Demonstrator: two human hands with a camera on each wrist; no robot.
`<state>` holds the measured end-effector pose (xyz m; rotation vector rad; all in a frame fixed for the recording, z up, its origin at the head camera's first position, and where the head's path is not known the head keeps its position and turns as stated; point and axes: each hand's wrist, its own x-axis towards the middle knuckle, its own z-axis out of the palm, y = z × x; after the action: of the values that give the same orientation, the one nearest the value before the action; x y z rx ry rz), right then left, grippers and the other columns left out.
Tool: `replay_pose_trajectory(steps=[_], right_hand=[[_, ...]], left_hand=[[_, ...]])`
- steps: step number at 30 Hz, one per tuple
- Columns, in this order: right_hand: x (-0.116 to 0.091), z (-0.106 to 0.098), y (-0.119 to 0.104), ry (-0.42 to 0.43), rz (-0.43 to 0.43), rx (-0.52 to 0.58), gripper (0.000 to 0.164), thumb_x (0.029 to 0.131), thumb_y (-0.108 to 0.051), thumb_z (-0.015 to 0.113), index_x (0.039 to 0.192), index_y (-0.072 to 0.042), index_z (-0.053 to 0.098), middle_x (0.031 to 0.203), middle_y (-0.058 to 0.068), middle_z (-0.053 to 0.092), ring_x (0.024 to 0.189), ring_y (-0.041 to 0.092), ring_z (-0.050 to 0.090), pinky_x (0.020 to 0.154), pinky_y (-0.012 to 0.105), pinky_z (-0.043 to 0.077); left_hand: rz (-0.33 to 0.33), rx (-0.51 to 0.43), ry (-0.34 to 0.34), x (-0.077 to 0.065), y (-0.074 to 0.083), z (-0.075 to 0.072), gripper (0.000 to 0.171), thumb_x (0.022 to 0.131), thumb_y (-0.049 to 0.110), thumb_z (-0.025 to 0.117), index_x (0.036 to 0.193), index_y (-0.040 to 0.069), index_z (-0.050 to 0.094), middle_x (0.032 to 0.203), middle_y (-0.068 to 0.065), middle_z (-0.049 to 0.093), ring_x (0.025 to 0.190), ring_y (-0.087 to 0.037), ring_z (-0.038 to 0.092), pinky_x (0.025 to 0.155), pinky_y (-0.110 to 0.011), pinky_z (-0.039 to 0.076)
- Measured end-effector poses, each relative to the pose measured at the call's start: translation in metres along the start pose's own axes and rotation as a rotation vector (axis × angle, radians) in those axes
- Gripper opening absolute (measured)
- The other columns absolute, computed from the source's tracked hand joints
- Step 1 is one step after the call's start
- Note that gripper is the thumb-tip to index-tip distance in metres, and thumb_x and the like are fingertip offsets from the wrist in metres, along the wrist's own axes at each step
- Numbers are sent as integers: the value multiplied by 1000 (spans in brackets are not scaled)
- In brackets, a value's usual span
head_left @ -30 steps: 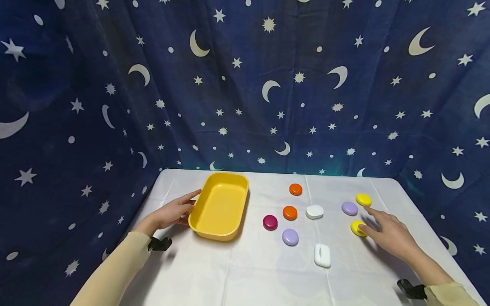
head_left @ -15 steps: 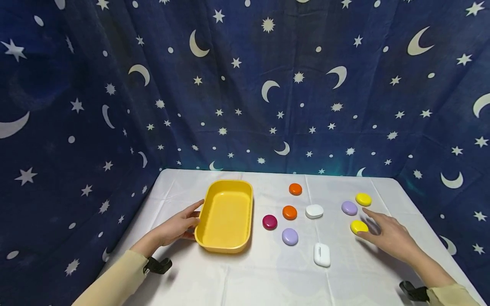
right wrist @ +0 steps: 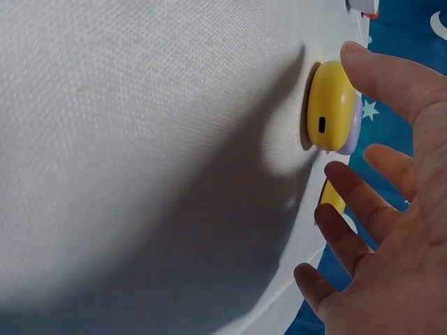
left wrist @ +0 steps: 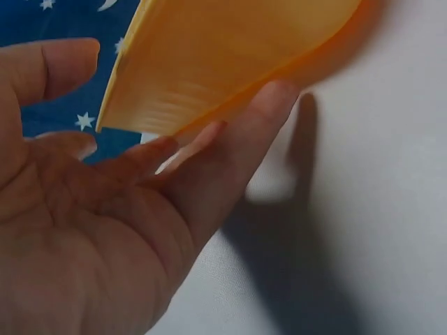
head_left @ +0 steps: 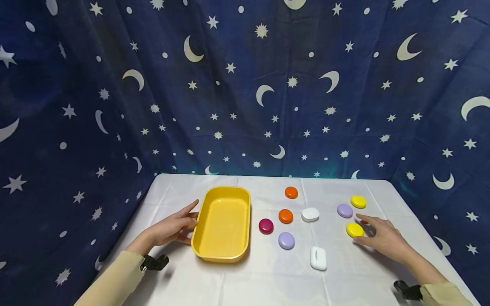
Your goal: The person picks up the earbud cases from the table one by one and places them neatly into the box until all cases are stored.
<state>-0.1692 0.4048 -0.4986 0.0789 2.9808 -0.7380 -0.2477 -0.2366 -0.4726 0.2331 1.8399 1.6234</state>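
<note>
My left hand (head_left: pixel 174 228) is at the left side of a yellow rectangular tray (head_left: pixel 221 223), its fingers extended and touching the wall. In the left wrist view the fingertips lie along the outside of the tray (left wrist: pixel 230 56). My right hand (head_left: pixel 384 238) is spread around a yellow round case (head_left: pixel 354 230) on the table, thumb at its near side and index finger beyond it. The right wrist view shows a small dark port on this yellow case (right wrist: pixel 328 105), between the thumb and the other fingers. A lilac disc (head_left: pixel 345 211) and another yellow disc (head_left: pixel 358 202) lie just beyond.
Left of the right hand lie two orange discs (head_left: pixel 285 216), a dark pink disc (head_left: pixel 266 226), a lilac disc (head_left: pixel 286 240), a white oval piece (head_left: pixel 310 214) and a white case (head_left: pixel 318 258). A starry blue cloth (head_left: pixel 245 85) borders the white table (head_left: pixel 252 284).
The tray has slid towards me and slightly right, the left hand moving with it. The right thumb has shifted from over the yellow case to its near side. The head view has tilted slightly.
</note>
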Motion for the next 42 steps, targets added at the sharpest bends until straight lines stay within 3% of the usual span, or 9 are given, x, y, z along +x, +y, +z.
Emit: replay_pose_trajectory(steps=[6,16,24,42], right_hand=[[2,2,3,-15,-14,10,94,78,-54,84,144,4,51,133,33,56,118,51,47,93,71,35],[5,-1,3,-24,-15,4,88,79,-52,84,142,3,54,126,28,61,110,43,52,89,66,41],[6,0,6,-31,-48,5,80,80,-48,84,138,0,59,125,26,62,108,40,52,86,63,42],[7,-1,4,-39,-41,5,72,83,-42,83,135,2,62,125,28,62,109,42,53,88,64,44]], left_hand=[[1,10,-39,8,-2,-6,83,105,13,53,166,31,-1,167,-23,18,126,-35,56,85,-50,58],[9,-44,-113,11,-4,-8,83,105,9,48,165,35,-3,169,-21,11,135,-39,49,89,-52,56],[4,-64,-107,11,-6,-7,81,106,10,47,165,36,0,170,-17,6,142,-38,41,92,-53,55],[6,-52,-90,16,-4,-5,79,105,8,47,166,34,4,170,-17,9,136,-37,48,91,-53,56]])
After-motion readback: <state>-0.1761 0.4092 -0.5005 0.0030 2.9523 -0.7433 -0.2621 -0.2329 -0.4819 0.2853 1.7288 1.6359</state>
